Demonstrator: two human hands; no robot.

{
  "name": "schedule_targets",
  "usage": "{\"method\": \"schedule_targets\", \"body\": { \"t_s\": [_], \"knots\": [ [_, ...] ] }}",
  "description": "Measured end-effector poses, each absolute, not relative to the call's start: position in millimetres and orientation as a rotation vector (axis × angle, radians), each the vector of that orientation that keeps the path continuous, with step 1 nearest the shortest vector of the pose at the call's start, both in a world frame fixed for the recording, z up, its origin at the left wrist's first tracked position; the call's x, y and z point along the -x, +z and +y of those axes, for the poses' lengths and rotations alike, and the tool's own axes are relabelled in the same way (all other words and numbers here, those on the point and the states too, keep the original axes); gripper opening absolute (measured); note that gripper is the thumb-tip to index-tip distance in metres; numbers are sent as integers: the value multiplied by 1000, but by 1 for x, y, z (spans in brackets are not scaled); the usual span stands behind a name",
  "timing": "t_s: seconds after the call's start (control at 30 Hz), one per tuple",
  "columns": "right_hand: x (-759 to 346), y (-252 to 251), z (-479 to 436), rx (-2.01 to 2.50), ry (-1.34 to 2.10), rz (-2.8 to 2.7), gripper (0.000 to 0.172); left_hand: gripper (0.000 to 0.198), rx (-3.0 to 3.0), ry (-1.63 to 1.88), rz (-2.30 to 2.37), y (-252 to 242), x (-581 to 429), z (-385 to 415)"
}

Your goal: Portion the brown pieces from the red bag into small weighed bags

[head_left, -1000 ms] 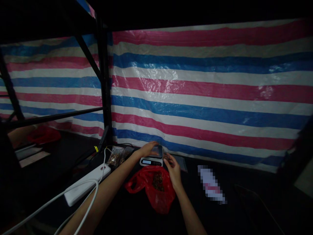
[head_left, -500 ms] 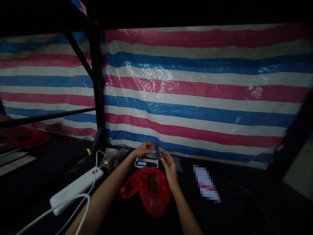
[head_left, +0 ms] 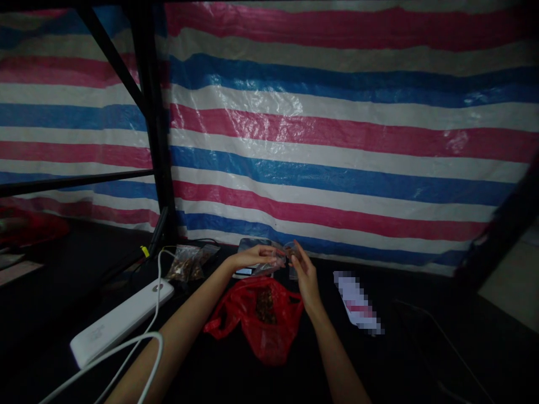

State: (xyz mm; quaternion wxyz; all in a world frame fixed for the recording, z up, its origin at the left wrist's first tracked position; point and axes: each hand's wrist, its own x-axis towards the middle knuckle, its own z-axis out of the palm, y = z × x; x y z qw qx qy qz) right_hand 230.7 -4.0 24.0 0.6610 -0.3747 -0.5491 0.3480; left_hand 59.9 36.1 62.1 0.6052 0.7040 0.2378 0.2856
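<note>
My left hand (head_left: pixel 252 257) pinches a small clear plastic bag (head_left: pixel 266 266), held out over the kitchen scale (head_left: pixel 244 271). Close on its right, my right hand (head_left: pixel 306 272) has its fingers closed round a small see-through holder (head_left: pixel 290 247) with brownish bits in it; dimness hides whether it is a cup or a bag. The two held things nearly meet, and I cannot tell if they touch. Below my hands a red plastic bag (head_left: pixel 275 342) lies open, with loose brown dried bits (head_left: pixel 265 306) inside. The scale's lit display is partly covered by my left hand.
Filled clear bags (head_left: pixel 184 264) lie left of the scale. A white power strip (head_left: pixel 122 320) with a white cable (head_left: pixel 143 336) stretches beside my left forearm. A blurred-out white packet (head_left: pixel 357 303) lies at right. Behind hang a striped sheet (head_left: pixel 320 168) and a black metal frame (head_left: pixel 158 168).
My left hand has moved right from the scale's plate and now holds a clear bag near my right hand. My right hand has risen slightly. The camera view has tilted down.
</note>
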Motion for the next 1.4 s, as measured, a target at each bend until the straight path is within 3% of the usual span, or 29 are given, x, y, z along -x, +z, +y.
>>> {"method": "schedule_targets", "body": {
  "t_s": [0.3,0.47,0.77,1.1,1.3,1.4],
  "knots": [
    [-234,28,-6,872,733,-1233,37,45,-1644,721,566,54,-64,42],
    [-231,32,-12,944,682,-1313,42,45,-1616,720,593,49,-65,45],
    [-229,36,-20,992,229,-1586,36,41,-1588,674,535,54,-67,38],
    [-224,41,-30,1046,22,-1557,33,45,-1788,664,574,71,-55,39],
    [-227,34,-24,1073,148,-1420,31,50,-2155,1024,1135,69,-33,72],
    [-225,30,-22,1081,231,-1423,30,47,-2342,865,1585,44,-25,83]
  ]
}}
